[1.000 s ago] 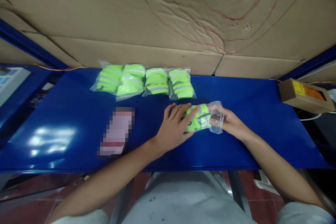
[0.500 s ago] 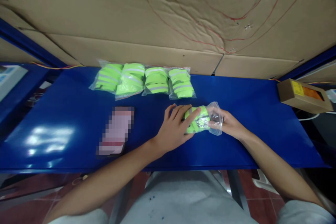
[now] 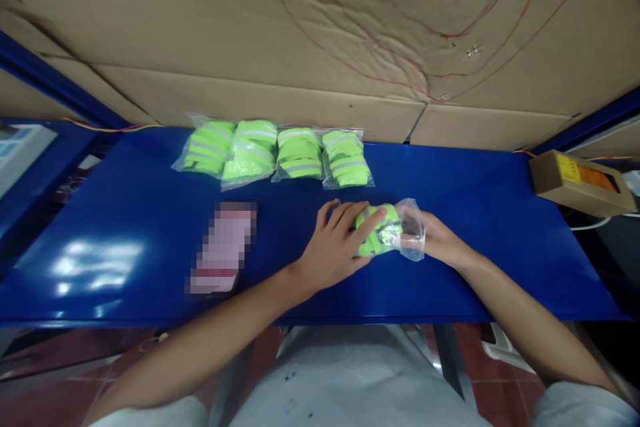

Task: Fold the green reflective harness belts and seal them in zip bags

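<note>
A clear plastic bag (image 3: 413, 245) holds a folded neon-yellow reflective band (image 3: 380, 230) with grey stripes. My left hand (image 3: 336, 240) wraps over the bag's left part, thumb and fingers gripping the yellow bundle. At the bag's loose right end is my right hand (image 3: 434, 235), its fingers seen partly through the clear plastic and partly hidden. Behind my hands, several similar bags of neon-yellow bands (image 3: 299, 152) lie in a row along the back of the blue table (image 3: 450, 180).
A pixelated phone-like object (image 3: 223, 247) lies left of my hands. On the right stands an open cardboard box (image 3: 575, 183) with a yellow label and something orange inside. A cardboard panel (image 3: 250, 33) with red lines rises behind the table.
Both hands and the bag have shifted very slightly right in the view. Their grip looks the same.
</note>
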### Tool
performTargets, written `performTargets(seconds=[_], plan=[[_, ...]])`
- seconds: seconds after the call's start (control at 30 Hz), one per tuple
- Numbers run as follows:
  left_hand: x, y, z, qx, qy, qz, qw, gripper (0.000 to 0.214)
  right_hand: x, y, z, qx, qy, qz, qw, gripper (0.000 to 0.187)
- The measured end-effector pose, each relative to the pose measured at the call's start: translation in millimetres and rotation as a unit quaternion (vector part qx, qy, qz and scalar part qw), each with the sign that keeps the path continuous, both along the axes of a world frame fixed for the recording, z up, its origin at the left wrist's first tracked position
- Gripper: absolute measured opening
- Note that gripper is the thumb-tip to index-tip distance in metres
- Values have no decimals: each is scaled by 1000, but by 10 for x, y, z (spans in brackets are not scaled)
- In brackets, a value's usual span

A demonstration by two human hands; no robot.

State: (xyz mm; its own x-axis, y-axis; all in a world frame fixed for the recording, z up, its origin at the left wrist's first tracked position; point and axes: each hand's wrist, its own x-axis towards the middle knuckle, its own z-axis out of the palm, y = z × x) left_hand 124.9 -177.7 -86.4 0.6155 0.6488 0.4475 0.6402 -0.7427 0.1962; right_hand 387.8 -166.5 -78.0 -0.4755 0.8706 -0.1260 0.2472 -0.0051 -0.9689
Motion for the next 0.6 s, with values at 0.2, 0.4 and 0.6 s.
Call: performTargets(seconds=[0.2,0.4,0.6], plan=[[-9,11,-24,17,3,-5,1000,76,-36,-10,-4,87,-47,4,995,47],[-18,31,-60,17,9,-4,1000,75,-113,-31,12,160,-67,22,985,46],[-10,32,-70,2,22,-21,1000,81,-131,-41,4,65,-47,-5,997,46]])
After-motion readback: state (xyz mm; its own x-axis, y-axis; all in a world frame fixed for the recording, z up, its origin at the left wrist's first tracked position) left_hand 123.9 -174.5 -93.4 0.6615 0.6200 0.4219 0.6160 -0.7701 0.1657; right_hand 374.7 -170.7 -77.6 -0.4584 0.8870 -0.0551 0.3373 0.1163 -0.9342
